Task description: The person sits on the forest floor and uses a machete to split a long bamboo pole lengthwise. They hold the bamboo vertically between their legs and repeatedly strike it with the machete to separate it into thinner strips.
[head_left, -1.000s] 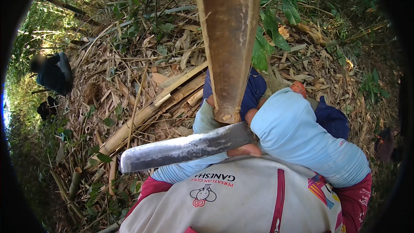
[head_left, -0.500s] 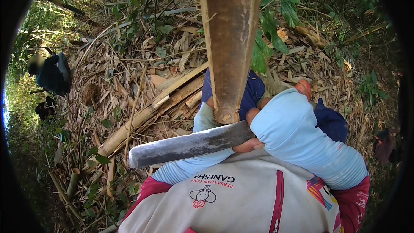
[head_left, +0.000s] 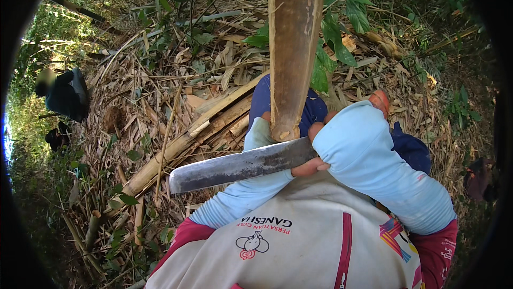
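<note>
A long split bamboo piece [head_left: 295, 37] stands out away from me, its hollow brown inside showing and its cut end close to my chest. My left hand [head_left: 265, 116] is at its left edge near that end; a little skin shows, and the bamboo and sleeve hide most of the fingers. A machete [head_left: 240, 166] with a broad, dark-stained steel blade lies crosswise just below the cut end, its tip to the left. My right hand [head_left: 312, 163] is closed at the blade's right end, with the handle hidden under the light blue sleeve.
Bamboo poles [head_left: 176, 147] lie slantwise on dry leaf litter [head_left: 136, 120] at left. Green leaves [head_left: 323, 67] hang beside the split piece. A person in dark clothing [head_left: 67, 95] is at far left. Something orange-red [head_left: 380, 100] shows beyond my right sleeve.
The bamboo has swung right and turned slightly, its cut end moving up a little. The machete blade has shifted up and right with my right hand.
</note>
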{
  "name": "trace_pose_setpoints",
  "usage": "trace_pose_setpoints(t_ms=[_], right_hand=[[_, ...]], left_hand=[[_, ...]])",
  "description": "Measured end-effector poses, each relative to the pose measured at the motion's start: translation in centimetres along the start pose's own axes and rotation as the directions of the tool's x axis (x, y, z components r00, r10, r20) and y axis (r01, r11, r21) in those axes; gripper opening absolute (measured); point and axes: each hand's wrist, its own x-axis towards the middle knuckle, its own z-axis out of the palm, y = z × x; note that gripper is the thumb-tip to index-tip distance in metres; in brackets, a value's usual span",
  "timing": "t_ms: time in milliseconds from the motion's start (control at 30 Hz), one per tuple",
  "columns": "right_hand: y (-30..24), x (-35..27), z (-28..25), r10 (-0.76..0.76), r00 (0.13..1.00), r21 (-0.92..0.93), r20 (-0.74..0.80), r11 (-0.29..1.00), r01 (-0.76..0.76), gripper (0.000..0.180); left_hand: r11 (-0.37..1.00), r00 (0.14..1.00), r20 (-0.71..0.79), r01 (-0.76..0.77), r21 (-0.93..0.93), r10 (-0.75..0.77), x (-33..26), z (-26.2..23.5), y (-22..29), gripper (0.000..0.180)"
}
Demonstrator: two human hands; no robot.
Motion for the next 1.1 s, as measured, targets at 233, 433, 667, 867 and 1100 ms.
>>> trace_pose_setpoints(t_ms=[233,433,667,867,1100], right_hand=[[1.1,-0.3,1.8,0.052,0.998,-0.047,-0.043,0.997,-0.054,0.043],[1.6,-0.3,1.5,0.054,0.998,-0.017,-0.033,0.998,-0.055,0.045],[2.4,-0.3,2.0,0.08,0.995,-0.098,-0.061,0.991,-0.086,0.029],[3.6,-1.5,5.0,0.114,0.971,-0.043,-0.211,0.991,-0.126,0.023],[2.1,-0.9,1.5,0.134,0.989,0.081,0.062,0.987,-0.139,0.022]], left_hand=[[0.988,0.989,-0.149,0.011,0.151,0.012,0.9,0.0,0.6,0.075],[1.0,0.986,-0.169,0.0,-0.014,-0.002,2.0,-1.4,0.8,0.074],[0.613,0.982,0.017,-0.132,0.779,0.19,2.2,0.3,0.2,0.073],[-0.221,0.907,0.319,-0.263,0.939,0.275,2.5,0.7,0.1,0.084],[-0.062,0.899,0.245,-0.239,0.969,0.364,1.4,2.2,-1.3,0.082]])
